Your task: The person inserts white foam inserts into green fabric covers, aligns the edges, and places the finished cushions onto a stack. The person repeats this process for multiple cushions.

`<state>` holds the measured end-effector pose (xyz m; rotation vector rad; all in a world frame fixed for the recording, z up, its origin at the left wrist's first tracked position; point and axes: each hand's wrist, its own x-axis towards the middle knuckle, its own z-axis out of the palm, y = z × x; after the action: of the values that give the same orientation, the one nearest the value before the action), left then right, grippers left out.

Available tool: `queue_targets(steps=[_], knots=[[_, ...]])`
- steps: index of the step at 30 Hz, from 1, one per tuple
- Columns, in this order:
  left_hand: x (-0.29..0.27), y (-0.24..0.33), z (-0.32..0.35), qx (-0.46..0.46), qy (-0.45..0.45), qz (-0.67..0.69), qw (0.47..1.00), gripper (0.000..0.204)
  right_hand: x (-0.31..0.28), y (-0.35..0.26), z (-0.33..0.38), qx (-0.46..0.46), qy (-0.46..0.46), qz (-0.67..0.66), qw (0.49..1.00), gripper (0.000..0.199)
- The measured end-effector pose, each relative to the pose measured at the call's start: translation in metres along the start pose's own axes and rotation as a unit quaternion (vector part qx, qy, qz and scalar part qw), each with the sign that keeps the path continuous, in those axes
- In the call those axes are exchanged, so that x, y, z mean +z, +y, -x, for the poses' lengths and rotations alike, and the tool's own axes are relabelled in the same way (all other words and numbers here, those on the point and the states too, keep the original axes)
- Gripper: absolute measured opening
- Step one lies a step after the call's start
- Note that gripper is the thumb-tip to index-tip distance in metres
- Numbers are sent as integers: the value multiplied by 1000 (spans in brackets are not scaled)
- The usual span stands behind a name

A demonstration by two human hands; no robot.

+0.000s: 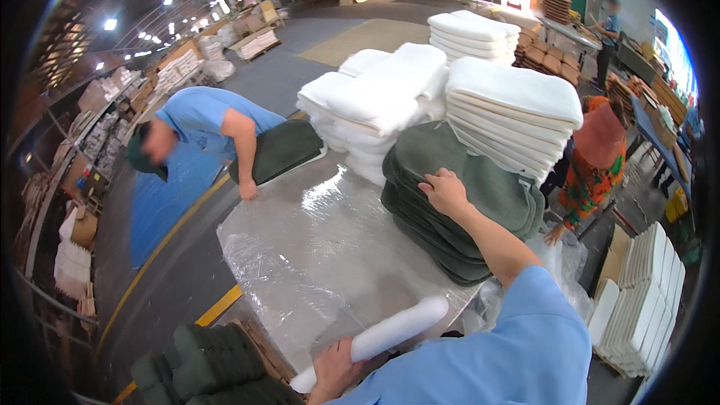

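Observation:
In my left hand (335, 366), near the lower edge, is a white padded sheet (401, 328), seen almost edge-on and lying over the table's near side. The fingers are closed around its edge. My right hand (445, 193) reaches forward to a tall stack of dark green fabric covers (427, 151). Its fingers are curled and pinched at the top cover, whose surface looks slightly creased there. Between the hands lies the table top (322, 240), covered with shiny clear plastic film.
White pads (510, 94) stand in tall piles behind the green stack. At left, a co-worker (214, 124) in blue leans by another green pile (289, 148). A person in a patterned top (600, 165) bends at right. Green pieces (206, 364) sit lower left; white pads (641, 300) lower right.

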<state>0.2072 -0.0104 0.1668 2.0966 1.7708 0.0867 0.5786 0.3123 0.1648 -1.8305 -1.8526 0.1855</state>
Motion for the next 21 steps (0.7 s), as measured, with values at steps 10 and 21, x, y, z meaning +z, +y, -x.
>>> queue_targets(steps=[10, 21], knots=[[12, 0, 8, -9, 44, 14, 999, 36, -70, 25, -38, -77, 100, 46, 991, 27], [-23, -11, 48, -3, 63, -29, 998, 31, -272, -135, 18, -310, 175, -144, 923, 20]])
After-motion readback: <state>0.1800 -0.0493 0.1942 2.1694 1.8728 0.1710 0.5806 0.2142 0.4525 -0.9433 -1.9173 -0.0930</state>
